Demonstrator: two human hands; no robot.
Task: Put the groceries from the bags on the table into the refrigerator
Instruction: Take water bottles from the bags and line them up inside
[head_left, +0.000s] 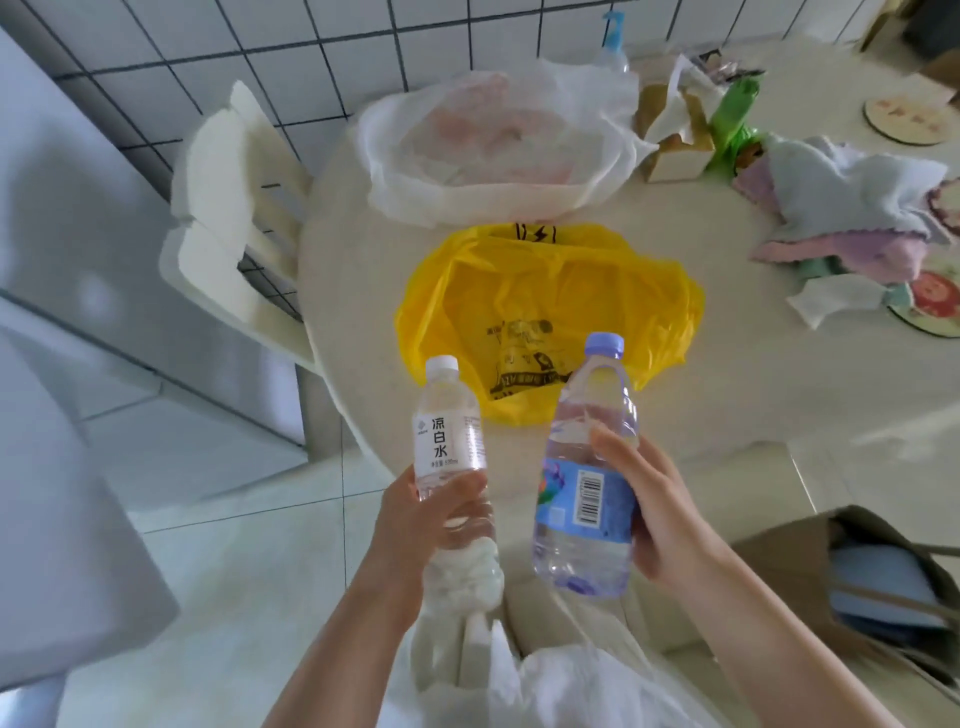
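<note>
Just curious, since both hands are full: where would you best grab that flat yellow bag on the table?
Probably a raised fold along the yellow bag's near edge, pinched from above on the person's side. It lies flattened and crumpled on the table, so only its wrinkles offer anything to grip.

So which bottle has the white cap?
The bottle in the left hand, white-labelled. The right hand's bottle has a blue cap.

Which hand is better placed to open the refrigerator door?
Probably left. Both hands hold water bottles, but the left hand with the white-capped bottle is nearer the grey refrigerator on the left side.
</note>
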